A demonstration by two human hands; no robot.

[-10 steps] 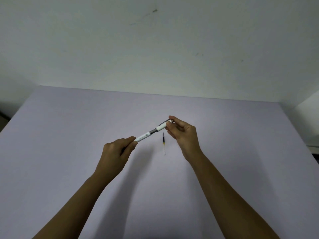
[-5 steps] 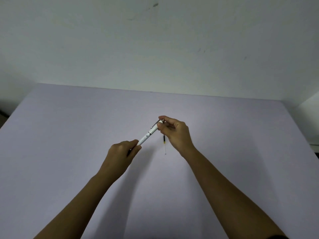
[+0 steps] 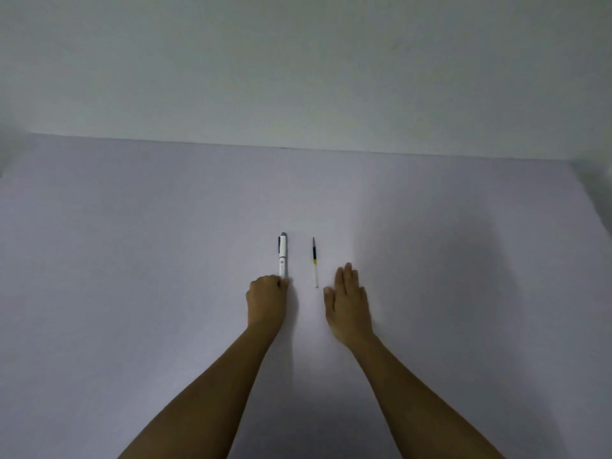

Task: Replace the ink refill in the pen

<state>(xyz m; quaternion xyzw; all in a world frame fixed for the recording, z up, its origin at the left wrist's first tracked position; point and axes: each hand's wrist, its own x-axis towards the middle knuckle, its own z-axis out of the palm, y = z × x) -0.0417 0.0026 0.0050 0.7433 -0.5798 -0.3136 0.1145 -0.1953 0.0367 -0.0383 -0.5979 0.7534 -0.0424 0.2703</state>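
A white pen [image 3: 282, 255] with a dark clip lies on the pale table [image 3: 132, 260], pointing away from me. My left hand [image 3: 266, 301] is curled at the pen's near end, its fingertips still pinching the barrel. A thin ink refill [image 3: 314, 261], dark at the far tip with a yellow band and a clear tube, lies parallel to the pen, just to its right. My right hand [image 3: 347, 301] rests flat on the table with fingers extended, just right of the refill's near end and holding nothing.
A plain pale wall [image 3: 298, 77] rises behind the table's far edge. The table's right edge slants away at the far right.
Both hands held the pen raised above the table before. Now the pen lies flat on the table beside the refill, my right hand has let go and rests flat.
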